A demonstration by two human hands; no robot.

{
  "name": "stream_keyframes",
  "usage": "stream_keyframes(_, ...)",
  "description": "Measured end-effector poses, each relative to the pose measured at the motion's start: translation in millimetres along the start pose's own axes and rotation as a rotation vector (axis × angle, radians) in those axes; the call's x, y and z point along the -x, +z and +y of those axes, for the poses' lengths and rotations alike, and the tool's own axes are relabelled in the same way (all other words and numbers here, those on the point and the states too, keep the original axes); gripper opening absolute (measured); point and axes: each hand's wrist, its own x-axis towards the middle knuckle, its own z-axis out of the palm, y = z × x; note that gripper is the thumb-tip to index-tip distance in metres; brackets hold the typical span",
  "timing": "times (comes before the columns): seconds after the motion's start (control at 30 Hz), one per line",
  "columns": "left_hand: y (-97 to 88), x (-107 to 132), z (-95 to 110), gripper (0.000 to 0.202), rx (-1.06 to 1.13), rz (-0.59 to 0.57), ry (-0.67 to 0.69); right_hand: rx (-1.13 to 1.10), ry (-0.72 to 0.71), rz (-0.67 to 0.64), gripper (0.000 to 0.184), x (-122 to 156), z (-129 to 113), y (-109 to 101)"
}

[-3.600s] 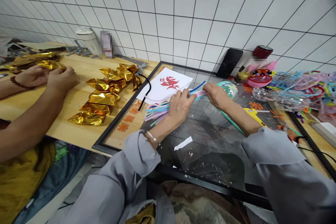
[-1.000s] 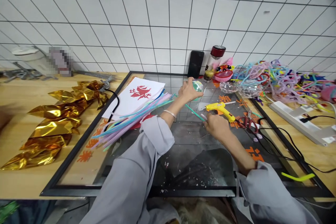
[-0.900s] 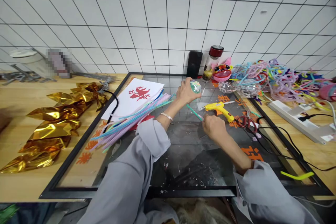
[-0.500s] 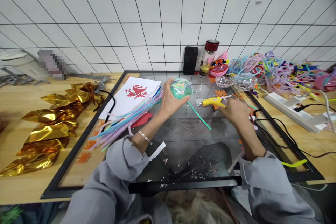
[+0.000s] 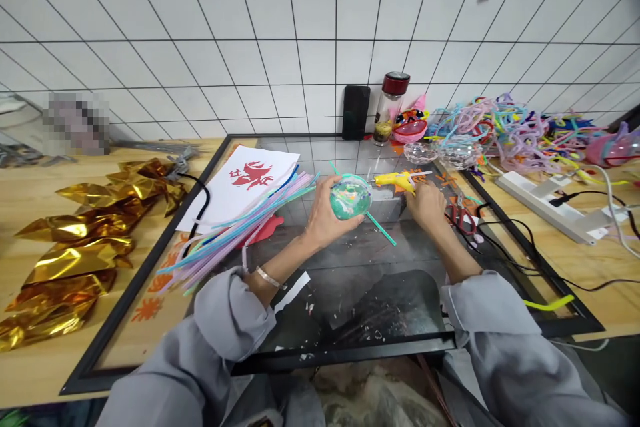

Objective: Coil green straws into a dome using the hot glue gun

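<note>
My left hand (image 5: 325,213) is closed round a clear ball with green inside (image 5: 351,201), thumb below and fingers behind it. A yellow glue gun (image 5: 397,181) is gripped in my right hand (image 5: 426,205), its nozzle pointing left at the ball's upper right edge; whether they touch I cannot tell. A glue stick juts from the gun's back. Beneath the ball, a green pipe cleaner (image 5: 383,229) slants down to the right over the dark glass board (image 5: 345,260).
Colourful pipe cleaners (image 5: 240,227) lie beside white paper with a red cutout (image 5: 253,175). Gold foil (image 5: 75,253) is at left. A phone (image 5: 356,112) and glass bottle (image 5: 391,107) stand by the wall. Scissors (image 5: 461,217), black cables and a power strip (image 5: 547,207) are at right.
The glue gun has moved left and the ball has come lower, so the nozzle is now close to the ball. The ball has turned in my left hand. The camera view has shifted slightly.
</note>
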Motion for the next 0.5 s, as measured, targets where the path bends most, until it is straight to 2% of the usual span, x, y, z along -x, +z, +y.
stream_keyframes(0.17, 3.5, 5, -7, 0.084, -0.002, 0.008, 0.077, -0.026, -0.015, 0.065, 0.049, 18, -17, -7)
stream_keyframes(0.37, 4.1, 6, -9, 0.089, -0.004, -0.014, 0.102, -0.051, -0.136, 0.037, 0.037, 46, -36, -13)
stream_keyframes(0.5, 0.3, 5, -8, 0.089, -0.034, 0.01, 0.07, -0.06, -0.117, 0.036, 0.037, 46, -31, -19)
